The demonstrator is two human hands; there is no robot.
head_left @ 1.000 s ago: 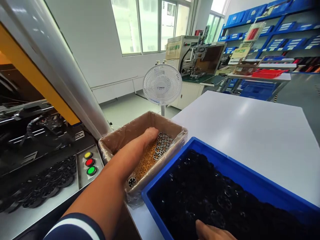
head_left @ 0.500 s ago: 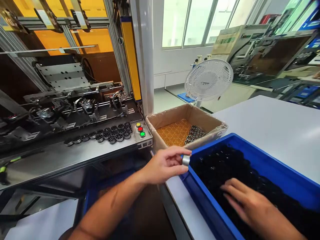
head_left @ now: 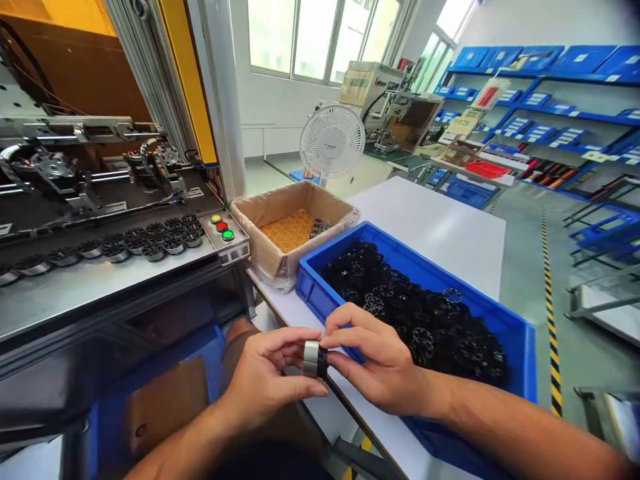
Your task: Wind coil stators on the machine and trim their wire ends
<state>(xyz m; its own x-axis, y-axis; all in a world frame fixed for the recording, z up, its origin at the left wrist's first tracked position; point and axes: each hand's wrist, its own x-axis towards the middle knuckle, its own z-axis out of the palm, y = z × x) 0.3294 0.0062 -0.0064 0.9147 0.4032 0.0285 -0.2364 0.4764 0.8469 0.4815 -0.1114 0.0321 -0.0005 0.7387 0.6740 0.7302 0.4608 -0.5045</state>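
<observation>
In front of me, my left hand (head_left: 270,370) holds a silver metal ring (head_left: 311,359) between thumb and fingers. My right hand (head_left: 375,357) pinches a black plastic part (head_left: 323,364) against the ring's right side. How deep the black part sits in the ring cannot be made out. Beside my right hand stands a blue bin (head_left: 529,363), heaped with black spoked plastic parts (head_left: 395,293). Several black-and-silver ring pieces (head_left: 154,250) lie in rows on the metal ledge (head_left: 100,287) at the left.
A plastic-lined cardboard box (head_left: 270,257) stands behind the bin, next to a control box with yellow, red and green buttons (head_left: 227,235). Machine fixtures (head_left: 55,170) are at the left. A white fan (head_left: 333,141) and a white table (head_left: 430,227) lie beyond. Blue shelves (head_left: 525,107) line the far right.
My right hand has come out of the blue bin with a black plastic part and met the ring in my left hand. The view has swung to the right.
</observation>
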